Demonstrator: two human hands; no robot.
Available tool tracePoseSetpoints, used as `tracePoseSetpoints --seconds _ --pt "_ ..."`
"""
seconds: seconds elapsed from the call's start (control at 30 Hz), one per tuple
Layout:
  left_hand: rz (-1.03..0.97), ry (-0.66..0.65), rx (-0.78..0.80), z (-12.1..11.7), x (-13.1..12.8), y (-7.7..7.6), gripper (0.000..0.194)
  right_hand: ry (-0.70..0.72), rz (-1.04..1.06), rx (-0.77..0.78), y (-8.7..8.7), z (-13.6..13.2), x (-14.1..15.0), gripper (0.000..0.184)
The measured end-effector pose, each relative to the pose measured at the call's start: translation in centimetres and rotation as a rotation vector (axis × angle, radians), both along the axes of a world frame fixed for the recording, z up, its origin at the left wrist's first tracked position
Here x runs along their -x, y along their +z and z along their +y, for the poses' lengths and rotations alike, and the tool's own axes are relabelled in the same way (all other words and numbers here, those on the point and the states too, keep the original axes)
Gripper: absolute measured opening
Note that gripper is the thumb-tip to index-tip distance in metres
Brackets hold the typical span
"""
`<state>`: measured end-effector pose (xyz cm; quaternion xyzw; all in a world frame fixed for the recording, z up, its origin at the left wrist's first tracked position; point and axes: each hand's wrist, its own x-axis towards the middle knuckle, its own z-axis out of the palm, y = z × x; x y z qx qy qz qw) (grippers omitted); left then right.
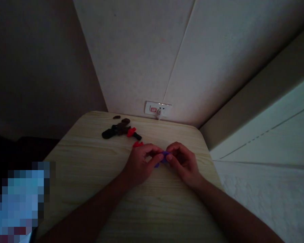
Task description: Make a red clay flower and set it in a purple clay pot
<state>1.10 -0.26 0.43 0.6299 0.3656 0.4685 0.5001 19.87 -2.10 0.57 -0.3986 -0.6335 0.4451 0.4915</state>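
Observation:
Between my two hands, over the middle of the wooden table, is a small purple lump of modelling clay (165, 156). My left hand (141, 166) pinches its left side between thumb and fingers. From the right, my right hand (184, 163) grips it in the same way, so the fingertips of both hands nearly meet. A bit of purple shows just below the left thumb; whether it joins the lump I cannot tell. Just beyond my left knuckles lies a red piece (138, 144), partly hidden. Farther back is a cluster of dark brown and black pieces (120, 128) with a red bit (131, 132).
The pale wooden tabletop (111, 199) has rounded far corners against a wall. A socket plate (154, 108) with a plug sits low on that wall. At the lower left is a blurred-out bright screen (22, 199). Pale furniture (263, 128) stands on the right.

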Motion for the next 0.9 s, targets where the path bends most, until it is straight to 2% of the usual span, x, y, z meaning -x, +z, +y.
tracePoseSetpoints --seconds 0.13,0.27,0.43,0.57,0.77,0.9 --pt "0.108 0.009 -0.14 -0.01 0.26 0.24 0.011 -0.005 -0.035 -0.04 0.25 0.1 0.08 0.01" --pt "0.155 0.018 -0.202 0.07 0.25 0.27 0.009 -0.004 -0.048 -0.048 0.17 0.18 -0.11 0.01" --pt "0.073 -0.039 -0.112 -0.03 0.0 0.09 0.009 0.003 -0.049 -0.01 -0.02 -0.05 -0.09 0.016" --pt "0.072 -0.019 -0.073 -0.05 0.03 0.21 0.009 0.003 -0.077 -0.001 0.01 -0.08 0.02 0.021" --pt "0.117 0.0 -0.139 0.05 0.21 0.27 0.01 0.03 -0.082 -0.021 0.2 -0.03 0.04 0.013" --pt "0.025 -0.044 -0.042 -0.04 -0.03 0.09 0.01 -0.001 -0.069 -0.036 0.18 -0.18 0.03 0.013"
